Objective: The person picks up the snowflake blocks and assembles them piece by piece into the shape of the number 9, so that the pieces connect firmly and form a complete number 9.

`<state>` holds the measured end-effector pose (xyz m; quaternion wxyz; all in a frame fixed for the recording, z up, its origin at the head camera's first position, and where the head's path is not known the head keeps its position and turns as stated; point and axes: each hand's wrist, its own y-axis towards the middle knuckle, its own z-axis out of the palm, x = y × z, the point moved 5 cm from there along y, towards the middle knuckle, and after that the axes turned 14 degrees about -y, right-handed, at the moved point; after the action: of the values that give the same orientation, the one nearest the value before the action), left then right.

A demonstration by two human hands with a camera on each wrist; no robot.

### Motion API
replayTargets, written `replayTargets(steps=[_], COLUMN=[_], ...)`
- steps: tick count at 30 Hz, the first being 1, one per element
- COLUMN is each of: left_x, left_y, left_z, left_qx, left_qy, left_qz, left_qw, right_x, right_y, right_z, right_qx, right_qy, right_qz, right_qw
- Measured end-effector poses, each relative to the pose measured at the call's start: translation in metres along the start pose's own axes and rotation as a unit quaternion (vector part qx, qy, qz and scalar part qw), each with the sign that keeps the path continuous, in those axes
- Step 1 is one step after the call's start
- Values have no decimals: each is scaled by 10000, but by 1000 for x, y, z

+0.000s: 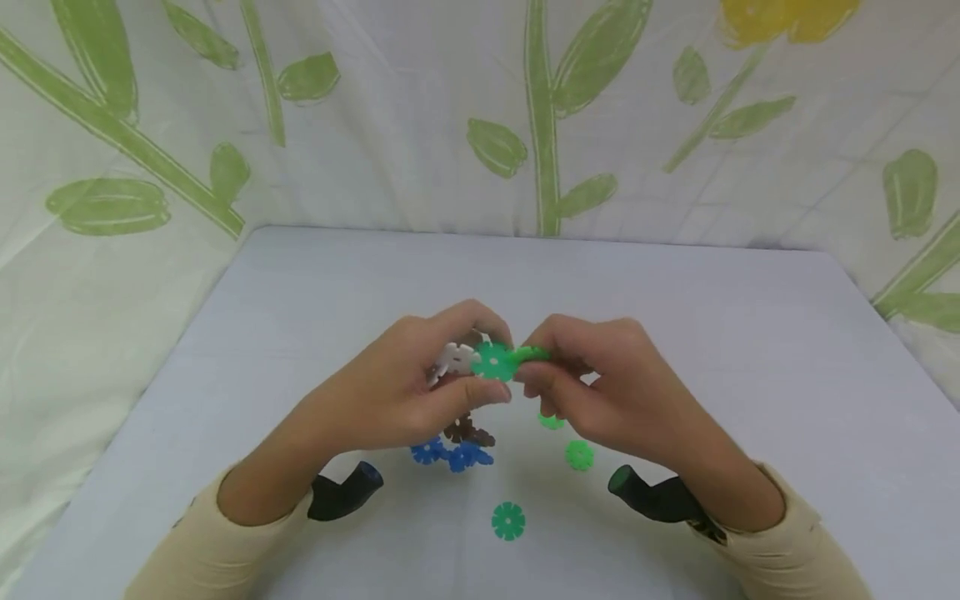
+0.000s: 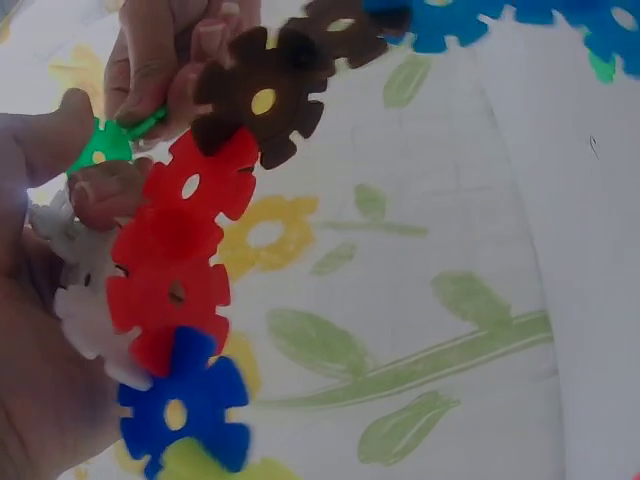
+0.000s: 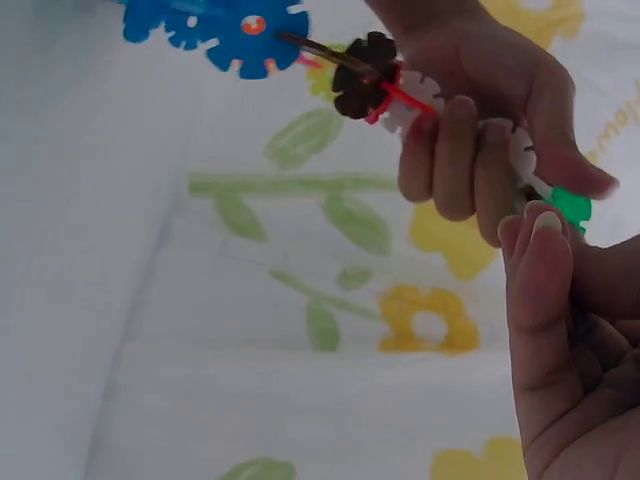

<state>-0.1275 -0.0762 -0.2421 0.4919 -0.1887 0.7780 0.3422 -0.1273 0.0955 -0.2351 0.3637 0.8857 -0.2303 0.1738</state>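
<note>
My left hand (image 1: 405, 383) grips a chain of notched plastic snowflake discs. A white disc (image 1: 456, 358) and a green disc (image 1: 491, 363) show between its thumb and fingers. With thumb and fingertips, my right hand (image 1: 600, 375) pinches a lighter green disc (image 1: 534, 353), which meets the green disc's right edge at an angle. Below my left hand, brown discs (image 1: 459, 428) and blue discs (image 1: 459, 455) of the chain are visible. The left wrist view also shows red discs (image 2: 170, 290) and a dark blue disc (image 2: 185, 405) beside the left palm.
On the white table (image 1: 360, 275) lie a loose green disc (image 1: 508, 521) near the front and a light green disc (image 1: 579, 455) below my right hand. Another light green disc (image 1: 551, 422) is partly covered by the right fingers. A leaf-printed cloth (image 1: 405, 125) hangs behind.
</note>
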Motion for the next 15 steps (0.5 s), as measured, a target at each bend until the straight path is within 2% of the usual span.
replayTargets(steps=[2,6,8,10,11,13,15], left_x=[0,-2,-4,-5,-5,-6,-7], left_y=[0,0,0,-1,-2,-3,-3], left_z=[0,-7,-11,-15,-16,-18,-19], left_qx=[2,-42,-74,-101,-91,-60,-23], left_qy=[68,759,1140,1420,1411,1358,1307], left_qz=[-43,123,252,355,353,385,427], left_qw=[10000,9970,9931,9892,9893,9900,9905], right_x=[-1,-8,-15,-26,-32,-41,-46], right_y=[1,4,6,6,5,-1,-9], right_z=[3,6,11,20,26,39,54], right_qx=[-27,162,489,1059,1419,2292,3224], right_qy=[60,178,165,55,-28,-449,-871], right_qz=[-11,57,226,552,710,980,1144], right_qw=[10000,9997,9984,9928,9873,9674,9356])
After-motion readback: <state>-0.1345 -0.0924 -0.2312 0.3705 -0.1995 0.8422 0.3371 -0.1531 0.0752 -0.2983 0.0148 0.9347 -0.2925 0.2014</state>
